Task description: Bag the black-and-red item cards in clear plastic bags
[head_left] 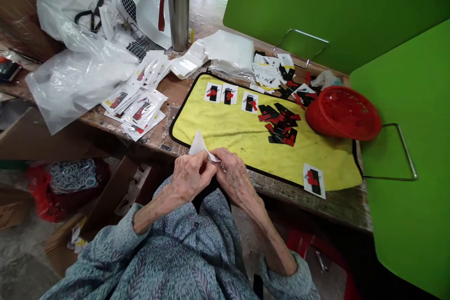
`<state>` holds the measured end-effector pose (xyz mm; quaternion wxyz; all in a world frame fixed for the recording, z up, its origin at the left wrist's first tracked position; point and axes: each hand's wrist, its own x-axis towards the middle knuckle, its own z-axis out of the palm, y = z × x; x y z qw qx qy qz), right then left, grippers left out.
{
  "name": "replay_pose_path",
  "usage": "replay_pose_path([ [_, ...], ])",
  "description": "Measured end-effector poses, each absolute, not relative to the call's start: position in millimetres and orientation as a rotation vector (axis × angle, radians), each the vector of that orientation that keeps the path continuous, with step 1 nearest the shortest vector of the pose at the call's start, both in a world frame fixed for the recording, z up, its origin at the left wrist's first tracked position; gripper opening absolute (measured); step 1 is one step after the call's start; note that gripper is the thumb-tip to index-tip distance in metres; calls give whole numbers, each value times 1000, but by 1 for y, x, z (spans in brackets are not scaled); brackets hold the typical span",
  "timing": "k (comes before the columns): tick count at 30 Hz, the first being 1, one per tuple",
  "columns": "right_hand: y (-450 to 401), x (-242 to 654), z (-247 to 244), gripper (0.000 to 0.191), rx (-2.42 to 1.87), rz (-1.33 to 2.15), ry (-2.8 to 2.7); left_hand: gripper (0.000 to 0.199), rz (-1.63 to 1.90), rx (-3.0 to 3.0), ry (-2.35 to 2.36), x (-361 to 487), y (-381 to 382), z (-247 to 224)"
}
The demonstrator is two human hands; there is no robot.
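Left hand (pixel 190 176) and right hand (pixel 234 176) clamp fingers on a thin white sheet (pixel 198 143), with filled plastic packets (pixel 143 107) at ten o'clock, loose red-and-black flat pieces (pixel 282 126) at two.

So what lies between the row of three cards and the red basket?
A heap of black and red pieces lies on the yellow cloth between cards and basket, in the head view.

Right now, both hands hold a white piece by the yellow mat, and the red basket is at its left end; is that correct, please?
Not quite: the head view shows the red basket at the right end of the yellow mat. The left hand and right hand do hold the white piece by the mat.
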<state>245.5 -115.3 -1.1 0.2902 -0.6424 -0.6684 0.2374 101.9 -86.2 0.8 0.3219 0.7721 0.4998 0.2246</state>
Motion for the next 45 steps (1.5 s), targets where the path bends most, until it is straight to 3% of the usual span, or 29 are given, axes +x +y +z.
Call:
replay_pose_path([
  [3, -115, 262, 7, 14, -1714, 893, -1615, 14, 627, 1921, 1209, 93, -77, 7],
  [6, -118, 270, 13, 18, -1523, 1325, -1286, 57, 784, 1644, 1264, 82, -64, 8],
  [8, -121, 268, 15, 23, -1386, 1521, -1042, 69, 686, 1300, 1192, 77, -57, 5],
  [11, -124, 264, 15, 31, -1305, 1634, -826, 51, 466, 893, 946, 75, -57, 0],
  [13, -125, 263, 12, 33, -1283, 1688, -780, 40, 461, 867, 882, 77, -60, -2],
  [15, -125, 263, 8, 34, -1251, 1733, -779, 40, 521, 953, 903, 78, -64, -4],
  [24, -126, 255, -8, 37, -1266, 1731, -694, 42, 457, 1202, 930, 72, -61, -7],
  [28, -125, 253, -9, 37, -1361, 1676, -792, 52, 632, 1808, 1119, 68, -60, -4],
  [31, -123, 256, -9, 35, -1372, 1716, -858, 70, 633, 2353, 961, 69, -66, 3],
  [40, -119, 251, -11, 34, -1265, 1762, -902, 23, 533, 2470, 792, 77, -72, 0],
  [43, -129, 261, -3, 32, -1373, 1565, -923, 20, 591, 2416, 839, 76, -69, -3],
  [45, -145, 281, -1, 30, -1574, 1257, -916, 20, 619, 2389, 882, 73, -69, -4],
])
